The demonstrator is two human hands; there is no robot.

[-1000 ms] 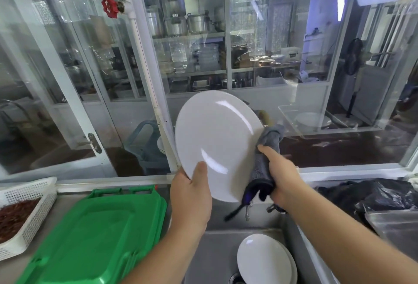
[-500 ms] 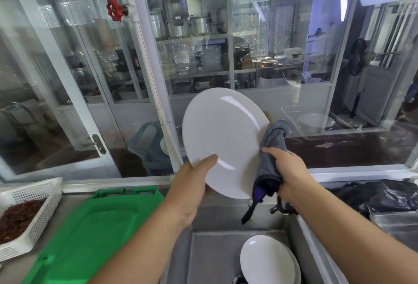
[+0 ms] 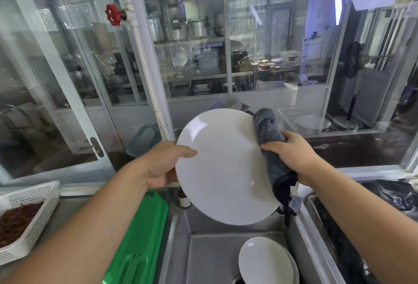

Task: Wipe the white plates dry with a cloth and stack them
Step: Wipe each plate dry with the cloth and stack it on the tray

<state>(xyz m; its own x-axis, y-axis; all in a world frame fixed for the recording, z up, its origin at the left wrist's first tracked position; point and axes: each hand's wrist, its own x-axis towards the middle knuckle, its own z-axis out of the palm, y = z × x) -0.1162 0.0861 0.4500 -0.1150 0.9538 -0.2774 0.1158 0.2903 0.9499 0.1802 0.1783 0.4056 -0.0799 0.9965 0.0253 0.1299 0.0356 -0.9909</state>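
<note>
Plate (image 3: 222, 170) now lower, left thumb slid to its rim, cloth (image 3: 269, 139) seemingly higher.

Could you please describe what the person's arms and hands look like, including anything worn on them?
Both forearms are bare as far as the frame shows: no sleeves visible. The left hand and right hand wear no gloves, and no rings, watch or bracelets are visible on them or the wrists.

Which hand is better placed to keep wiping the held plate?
The right hand: it grips the grey cloth against the round white plate at its right rim. The left hand is occupied steadying the plate's left edge.
</note>
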